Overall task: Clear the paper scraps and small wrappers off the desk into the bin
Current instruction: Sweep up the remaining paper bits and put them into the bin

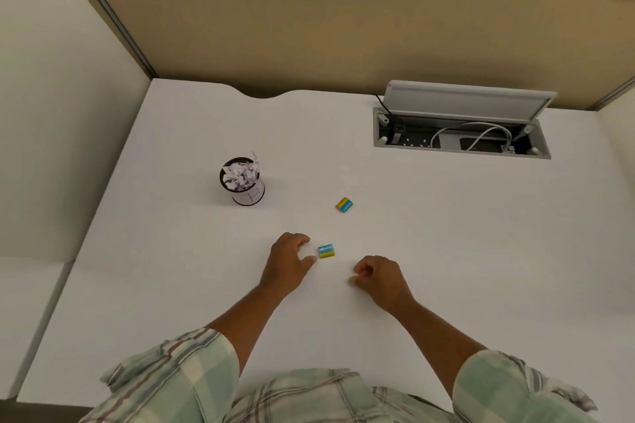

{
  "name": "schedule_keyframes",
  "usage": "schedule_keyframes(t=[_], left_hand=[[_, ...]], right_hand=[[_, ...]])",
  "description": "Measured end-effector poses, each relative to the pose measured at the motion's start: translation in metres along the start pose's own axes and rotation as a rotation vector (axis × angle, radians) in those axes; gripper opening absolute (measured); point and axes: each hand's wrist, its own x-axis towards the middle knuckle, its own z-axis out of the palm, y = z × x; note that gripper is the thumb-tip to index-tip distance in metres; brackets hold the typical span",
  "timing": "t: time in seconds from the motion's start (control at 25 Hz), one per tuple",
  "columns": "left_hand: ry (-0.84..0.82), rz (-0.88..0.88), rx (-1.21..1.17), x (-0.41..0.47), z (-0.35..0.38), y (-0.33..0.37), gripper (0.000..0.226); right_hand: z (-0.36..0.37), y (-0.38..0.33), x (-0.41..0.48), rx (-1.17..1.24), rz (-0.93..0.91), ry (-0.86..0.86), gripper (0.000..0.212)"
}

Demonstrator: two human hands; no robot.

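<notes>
Head view looks down on a white desk (192,285). Nearest are 2 plaid sleeves (192,364). Both hands rest low over the desk: the left hand (287,259) has thumb and fingers spread apart, just beside a small blue-and-yellow wrapper (326,251), seemingly not gripping it; the right hand (378,276) is curled loosely closed, holding nothing visible. Farther off lies a second wrapper (344,205). Beyond, to the left, stands the bin (248,196), full of crumpled paper scraps (238,175). Farthest right, an open cable box (460,134) is set into the desk.

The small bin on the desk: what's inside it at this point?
The bin holds crumpled white paper scraps, heaped to its rim. Anything beneath them is covered and cannot be seen.
</notes>
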Motion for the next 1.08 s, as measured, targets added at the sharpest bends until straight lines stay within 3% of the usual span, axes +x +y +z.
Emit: schedule_keyframes(t=[0.12,0.28,0.44,0.64,0.84,1.08], left_hand=[[-0.019,0.001,0.020,-0.003,0.003,0.000,0.048],[-0.034,0.003,0.104,-0.005,0.005,-0.002,0.053],[0.012,0.090,0.493,-0.010,0.003,-0.009,0.062],[-0.031,0.096,0.677,-0.010,-0.001,-0.018,0.079],[-0.086,0.069,0.697,-0.014,0.003,-0.021,0.079],[-0.134,0.105,0.729,-0.016,0.000,-0.025,0.075]], right_hand=[[0.011,0.004,-0.002,-0.139,-0.049,-0.005,0.018],[0.017,0.000,0.000,-0.292,-0.061,-0.005,0.007],[0.022,0.002,0.002,-0.377,-0.091,-0.011,0.010],[0.019,-0.013,0.007,-0.244,-0.054,0.020,0.010],[0.011,-0.091,0.031,0.007,-0.201,0.133,0.011],[0.017,-0.216,0.076,-0.010,-0.444,0.135,0.010]])
